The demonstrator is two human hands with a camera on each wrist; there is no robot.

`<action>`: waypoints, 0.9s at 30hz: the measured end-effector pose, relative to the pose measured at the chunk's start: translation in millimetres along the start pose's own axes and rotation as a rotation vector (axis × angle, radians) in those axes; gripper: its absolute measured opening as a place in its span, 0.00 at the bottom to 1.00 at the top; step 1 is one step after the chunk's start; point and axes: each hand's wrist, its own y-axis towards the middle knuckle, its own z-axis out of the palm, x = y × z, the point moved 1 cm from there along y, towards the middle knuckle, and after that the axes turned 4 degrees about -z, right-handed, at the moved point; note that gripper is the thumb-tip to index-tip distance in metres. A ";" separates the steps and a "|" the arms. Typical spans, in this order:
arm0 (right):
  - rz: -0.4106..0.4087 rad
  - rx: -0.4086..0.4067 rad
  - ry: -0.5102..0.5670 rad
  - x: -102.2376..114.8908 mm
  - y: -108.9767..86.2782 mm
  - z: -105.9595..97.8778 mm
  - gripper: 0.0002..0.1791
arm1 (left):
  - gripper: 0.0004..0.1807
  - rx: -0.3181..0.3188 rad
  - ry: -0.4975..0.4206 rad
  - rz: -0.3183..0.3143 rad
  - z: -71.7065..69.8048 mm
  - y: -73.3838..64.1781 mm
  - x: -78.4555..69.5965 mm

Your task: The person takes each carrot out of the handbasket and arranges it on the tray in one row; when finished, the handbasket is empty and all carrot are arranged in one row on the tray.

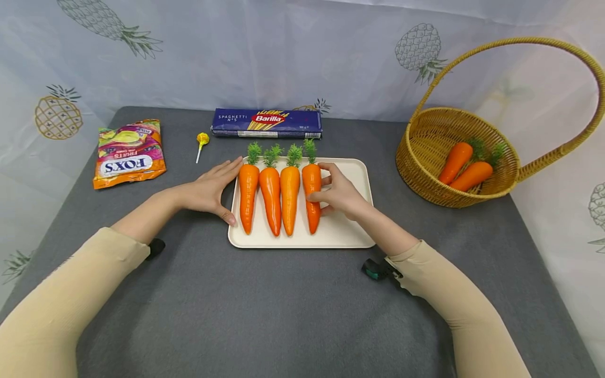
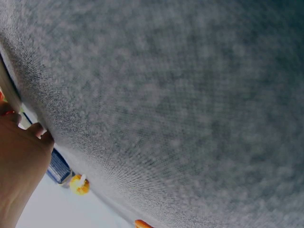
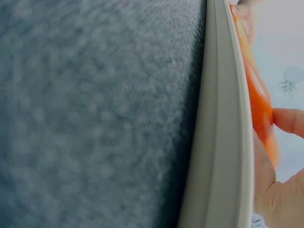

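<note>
Several orange carrots with green tops lie side by side on a cream rectangular tray [image 1: 347,231], tops toward the back. My right hand [image 1: 341,194] holds the rightmost carrot [image 1: 311,177], thumb and fingers on its sides; the right wrist view also shows this hand [image 3: 284,202] at the carrot [image 3: 259,102] beyond the tray's rim [image 3: 228,118]. At the tray's left side, my left hand [image 1: 208,191] rests with fingers extended and thumb spread, beside the leftmost carrot [image 1: 248,197]. Only part of that hand [image 2: 23,159] shows in the left wrist view.
A wicker basket [image 1: 411,170] with a tall handle stands at the right, two carrots [image 1: 457,160] inside. Behind the tray lies a blue spaghetti box [image 1: 283,124]. A yellow lollipop [image 1: 202,139] and a Fox's candy bag [image 1: 129,152] lie at the back left of the grey table [image 1: 264,310].
</note>
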 end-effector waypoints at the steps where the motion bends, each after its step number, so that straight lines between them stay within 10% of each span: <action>1: 0.001 -0.002 -0.006 0.3 -0.3 0.6 0.50 | 0.77 0.000 0.000 0.000 -0.1 -0.1 -0.1; 27: -0.034 -0.042 -0.087 -1.1 1.0 10.3 0.51 | 0.78 0.002 0.002 -0.004 0.1 0.1 -1.0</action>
